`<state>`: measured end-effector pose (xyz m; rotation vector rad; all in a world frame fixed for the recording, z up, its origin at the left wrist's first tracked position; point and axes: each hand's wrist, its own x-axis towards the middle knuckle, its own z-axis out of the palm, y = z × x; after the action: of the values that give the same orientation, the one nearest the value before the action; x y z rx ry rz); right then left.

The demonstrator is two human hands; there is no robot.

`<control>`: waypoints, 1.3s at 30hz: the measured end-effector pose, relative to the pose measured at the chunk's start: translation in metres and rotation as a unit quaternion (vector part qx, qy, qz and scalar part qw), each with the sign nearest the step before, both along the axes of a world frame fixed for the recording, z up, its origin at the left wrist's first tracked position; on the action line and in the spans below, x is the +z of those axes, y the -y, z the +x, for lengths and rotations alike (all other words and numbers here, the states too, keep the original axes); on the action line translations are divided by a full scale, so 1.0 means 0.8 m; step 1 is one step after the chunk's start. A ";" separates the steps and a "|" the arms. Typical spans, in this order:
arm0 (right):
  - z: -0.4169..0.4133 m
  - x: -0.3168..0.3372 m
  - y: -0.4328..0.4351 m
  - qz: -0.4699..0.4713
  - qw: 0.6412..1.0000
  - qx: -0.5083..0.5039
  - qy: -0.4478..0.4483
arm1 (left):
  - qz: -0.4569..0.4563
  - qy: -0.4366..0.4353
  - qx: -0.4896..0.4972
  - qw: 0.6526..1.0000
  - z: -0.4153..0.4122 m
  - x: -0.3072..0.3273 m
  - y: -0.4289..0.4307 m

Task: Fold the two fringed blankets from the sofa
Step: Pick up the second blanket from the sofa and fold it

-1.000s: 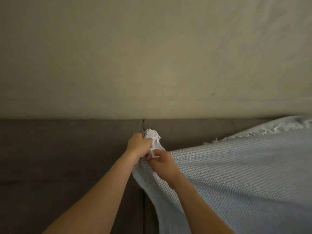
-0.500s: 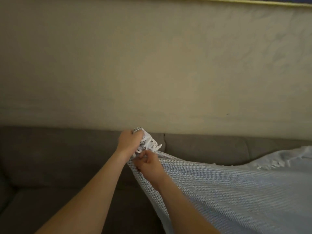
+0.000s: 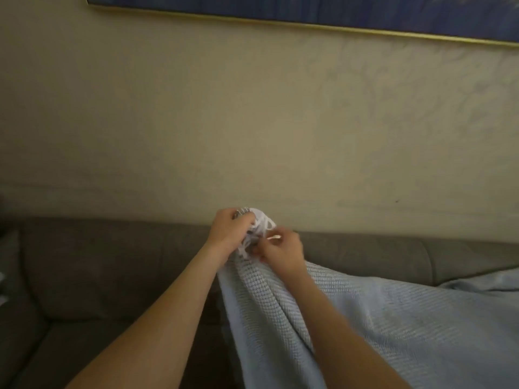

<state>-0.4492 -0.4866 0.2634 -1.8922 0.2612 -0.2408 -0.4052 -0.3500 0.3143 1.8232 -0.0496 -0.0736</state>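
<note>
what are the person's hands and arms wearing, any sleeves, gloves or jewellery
Nothing shows. The left hand and right hand are ungloved, with no ring, watch or bracelet visible. The left forearm and right forearm are bare to the frame's edge; no sleeve in view.

The grey sofa (image 3: 98, 276) stretches below and to both sides of my left hand (image 3: 229, 234) and right hand (image 3: 283, 252). A pale blue waffle-knit blanket (image 3: 407, 332) lies across its seat, right of them.
</note>
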 end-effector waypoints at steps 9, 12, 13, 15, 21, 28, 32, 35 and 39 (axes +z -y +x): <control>-0.015 -0.008 0.049 -0.115 0.988 0.099 0.039 | 0.064 0.020 -0.175 0.982 -0.027 -0.016 0.029; -0.028 -0.009 0.081 -0.090 0.992 0.081 0.023 | 0.006 0.002 -0.166 0.986 -0.037 -0.007 0.060; -0.035 -0.008 0.095 -0.085 0.992 0.089 0.013 | -0.011 -0.002 -0.160 0.987 -0.039 -0.004 0.073; -0.046 -0.011 0.121 -0.092 0.993 0.076 -0.002 | -0.023 -0.006 -0.164 0.986 -0.043 0.001 0.094; -0.061 -0.013 0.203 -0.227 0.973 -0.009 0.038 | 0.141 0.027 -0.141 0.980 -0.043 -0.006 0.167; -0.089 -0.009 0.264 -0.353 0.933 -0.041 0.053 | 0.124 0.002 -0.314 0.941 -0.076 -0.022 0.234; -0.101 -0.014 0.301 -0.276 0.957 -0.068 0.048 | 0.212 0.048 -0.332 0.918 -0.070 -0.032 0.261; -0.110 -0.029 0.329 -0.148 0.988 -0.012 0.046 | 0.301 0.054 -0.332 0.892 -0.063 -0.030 0.282; -0.118 -0.059 0.362 -0.118 0.989 0.083 -0.019 | 0.310 0.130 -0.255 0.907 -0.067 -0.026 0.317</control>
<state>-0.5435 -0.7760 0.2159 -2.1427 0.1024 -0.1270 -0.4585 -0.6035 0.2934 2.4025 -0.7726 -0.2367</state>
